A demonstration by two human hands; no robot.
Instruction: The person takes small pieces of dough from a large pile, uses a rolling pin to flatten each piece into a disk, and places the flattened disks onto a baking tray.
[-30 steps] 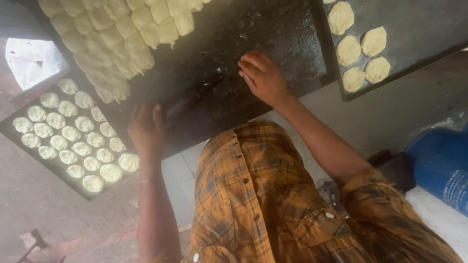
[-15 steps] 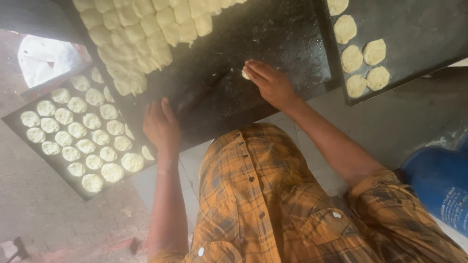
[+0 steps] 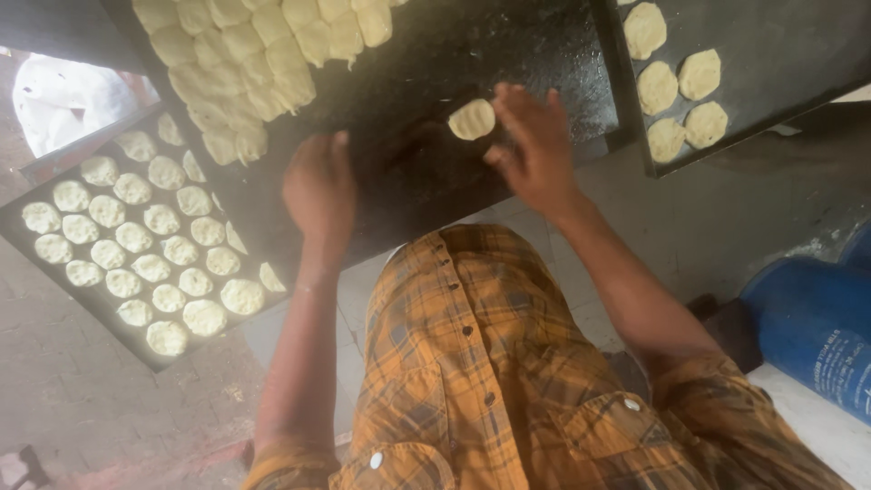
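While the scene is viewed from above, a dark counter (image 3: 544,54) is seen with a single flat dough disc (image 3: 473,119) lying near its front edge. The right hand (image 3: 535,145) is spread just beside the disc, fingers loosely open, the nearest fingertips touching or almost touching it; nothing is gripped. The left hand (image 3: 319,186) rests at the counter's edge, knuckles up, and whether anything is held beneath it cannot be told. A packed cluster of dough pieces (image 3: 259,63) is set at the back left of the counter, well apart from the lone disc. A full tray (image 3: 36,263) of discs sits lower left, and a second tray (image 3: 789,54) with a few discs lies to the right. It is judged that the soft disc could be torn or stretched if lifted by one edge, or smeared if pressed sideways. A blue barrel (image 3: 807,318) stands lower right, and the orange plaid shirt (image 3: 490,363) fills the foreground.
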